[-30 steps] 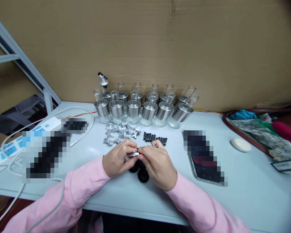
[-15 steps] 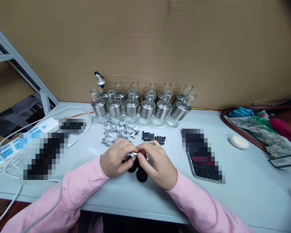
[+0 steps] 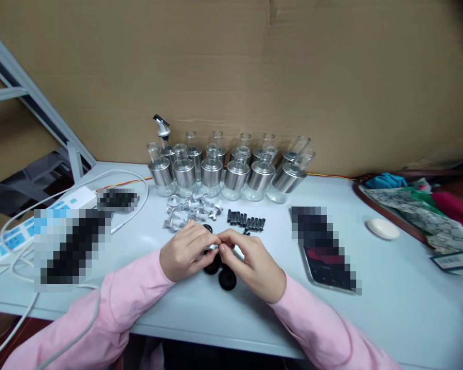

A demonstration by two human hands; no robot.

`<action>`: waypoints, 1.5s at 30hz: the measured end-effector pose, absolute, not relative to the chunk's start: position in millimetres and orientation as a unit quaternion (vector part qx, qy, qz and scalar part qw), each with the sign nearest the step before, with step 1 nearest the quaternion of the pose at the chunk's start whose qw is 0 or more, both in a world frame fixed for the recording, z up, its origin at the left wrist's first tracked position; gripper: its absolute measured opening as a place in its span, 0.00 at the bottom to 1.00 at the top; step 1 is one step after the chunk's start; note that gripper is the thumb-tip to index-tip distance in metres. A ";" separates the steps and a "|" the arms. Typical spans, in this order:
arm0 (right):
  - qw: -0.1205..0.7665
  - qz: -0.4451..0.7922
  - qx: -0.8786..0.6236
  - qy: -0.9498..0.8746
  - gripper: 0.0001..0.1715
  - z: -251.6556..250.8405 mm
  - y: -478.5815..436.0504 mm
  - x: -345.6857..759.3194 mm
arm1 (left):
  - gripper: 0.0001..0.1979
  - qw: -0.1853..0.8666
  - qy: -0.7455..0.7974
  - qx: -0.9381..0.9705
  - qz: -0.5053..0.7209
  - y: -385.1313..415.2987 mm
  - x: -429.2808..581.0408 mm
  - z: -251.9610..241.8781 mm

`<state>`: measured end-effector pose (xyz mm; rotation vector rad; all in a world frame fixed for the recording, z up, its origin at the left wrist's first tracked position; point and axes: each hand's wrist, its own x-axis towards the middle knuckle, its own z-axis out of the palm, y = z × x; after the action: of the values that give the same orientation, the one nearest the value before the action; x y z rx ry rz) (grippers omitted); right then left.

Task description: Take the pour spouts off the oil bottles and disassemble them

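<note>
Near the table's front, my left hand [image 3: 187,253] is closed around a silver pourer spout [image 3: 213,247], mostly covered by the fingers. My right hand [image 3: 254,264] meets it at the spout's tip, thumb and forefinger pinched together on something small and dark that I cannot make out. Under and between the hands lie several round black stoppers [image 3: 227,279], partly hidden. Beyond my left hand is a loose pile of silver pourer spouts [image 3: 193,208]. Small black caps [image 3: 247,221] lie in a row past my right hand.
Several glass bottles with steel sleeves [image 3: 237,177] stand in two rows at the back; one carries a pourer [image 3: 163,128]. A power strip [image 3: 67,203] and white cables lie left. To the right are a phone [image 3: 326,257], a white oval object [image 3: 383,228] and a cloth-filled tray [image 3: 355,190].
My right fingertips have closed in on the spout's tip, so less of the silver shows. Both hands stay in about the same place; the whole view has shifted slightly.
</note>
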<state>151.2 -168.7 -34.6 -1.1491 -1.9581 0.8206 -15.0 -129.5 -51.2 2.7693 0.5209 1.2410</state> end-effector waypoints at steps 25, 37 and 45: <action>0.375 0.227 -0.431 -0.789 0.17 -38.5 -173.0 149.7 | 0.10 0.082 0.134 0.870 0.466 -128.1 -8.5 -52.6; 0.453 0.420 -0.479 -0.624 0.16 -27.9 -162.8 165.1 | 0.06 -0.038 0.182 0.868 0.460 -119.7 -21.8 -52.4; 0.333 0.345 -0.545 -0.688 0.09 -20.9 -146.2 204.6 | 0.12 0.011 0.172 0.880 0.442 -117.7 -22.0 -57.3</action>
<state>204.6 -146.2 -20.9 -1.4231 -1.7976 0.9011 -22.0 -117.7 -57.3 2.7471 0.5361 1.3785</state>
